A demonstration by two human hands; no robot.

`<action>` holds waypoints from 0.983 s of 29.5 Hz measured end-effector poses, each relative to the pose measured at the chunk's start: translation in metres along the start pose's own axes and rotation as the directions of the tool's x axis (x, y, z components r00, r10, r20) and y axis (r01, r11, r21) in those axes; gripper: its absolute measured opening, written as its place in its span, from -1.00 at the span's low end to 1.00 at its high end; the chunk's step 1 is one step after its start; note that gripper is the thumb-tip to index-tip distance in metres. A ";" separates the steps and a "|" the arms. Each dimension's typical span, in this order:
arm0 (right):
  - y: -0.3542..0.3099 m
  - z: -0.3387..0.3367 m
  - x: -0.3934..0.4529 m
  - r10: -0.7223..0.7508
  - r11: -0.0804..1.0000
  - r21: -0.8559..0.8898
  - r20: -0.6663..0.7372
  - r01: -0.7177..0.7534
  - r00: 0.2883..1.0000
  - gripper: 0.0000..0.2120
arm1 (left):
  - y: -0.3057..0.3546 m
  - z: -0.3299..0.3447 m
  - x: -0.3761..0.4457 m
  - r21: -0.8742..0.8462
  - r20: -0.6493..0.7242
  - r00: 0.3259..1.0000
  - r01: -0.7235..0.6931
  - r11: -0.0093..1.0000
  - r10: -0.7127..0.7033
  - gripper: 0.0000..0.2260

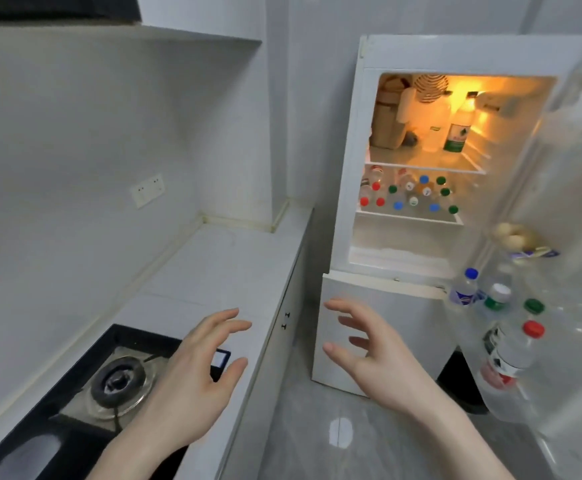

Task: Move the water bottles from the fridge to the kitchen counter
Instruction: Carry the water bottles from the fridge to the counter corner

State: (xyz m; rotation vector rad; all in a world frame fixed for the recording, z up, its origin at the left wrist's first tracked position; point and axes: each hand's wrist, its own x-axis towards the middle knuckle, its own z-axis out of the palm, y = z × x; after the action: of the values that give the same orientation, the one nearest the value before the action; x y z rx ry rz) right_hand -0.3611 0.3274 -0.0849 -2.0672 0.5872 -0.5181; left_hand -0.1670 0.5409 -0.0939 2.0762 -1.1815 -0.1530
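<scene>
The white fridge [351, 140] stands open ahead on the right, lit inside. Several small water bottles [409, 195] with red, green, blue and white caps crowd its middle shelf. A taller green-labelled bottle [457, 131] stands on the top shelf. More bottles [505, 344] sit in the open door's rack at the right. The white kitchen counter [227, 258] runs along the left. My left hand [192, 372] hovers over the counter's front edge, fingers spread, holding nothing. My right hand [376, 355] is raised in front of the fridge's lower door, also empty with fingers spread.
A black gas hob [116, 379] with a round burner is set into the counter at the lower left. A wall socket [147, 190] sits above the counter. The fridge door [573, 209] swings out at the right, with eggs [511, 235] in a door tray. Grey floor lies below.
</scene>
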 end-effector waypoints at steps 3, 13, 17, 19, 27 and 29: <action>0.028 -0.055 0.033 -0.008 1.000 -0.007 -0.043 0.008 0.999 -0.55 | 0.032 0.039 0.059 -0.015 0.012 0.998 -0.064 0.998 0.064 -0.63; 0.072 -0.135 0.078 0.004 0.999 -0.051 -0.175 -0.013 0.985 -0.51 | 0.088 0.096 0.172 -0.007 0.112 0.960 -0.258 0.966 0.257 -0.63; 0.094 -0.163 0.093 0.040 0.994 -0.082 -0.281 -0.066 0.959 -0.50 | 0.101 0.123 0.233 -0.041 0.191 0.916 -0.352 0.935 0.353 -0.62; 0.096 -0.173 0.099 0.047 0.991 -0.105 -0.300 -0.082 0.953 -0.50 | 0.108 0.127 0.255 -0.049 0.199 0.912 -0.356 0.933 0.359 -0.62; 0.110 -0.194 0.152 0.100 0.973 -0.139 -0.459 -0.182 0.883 -0.51 | 0.107 0.150 0.361 -0.139 0.250 0.833 -0.474 0.869 0.494 -0.62; 0.108 -0.195 0.175 0.091 0.970 -0.155 -0.488 -0.188 0.868 -0.52 | 0.105 0.149 0.394 -0.154 0.259 0.814 -0.497 0.854 0.520 -0.61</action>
State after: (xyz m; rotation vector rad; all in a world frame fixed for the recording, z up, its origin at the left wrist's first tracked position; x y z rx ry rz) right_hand -0.3533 0.0455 -0.0533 -2.0620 1.1122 -0.9300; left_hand -0.0801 0.1189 -0.0401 1.6292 -1.8443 -0.2523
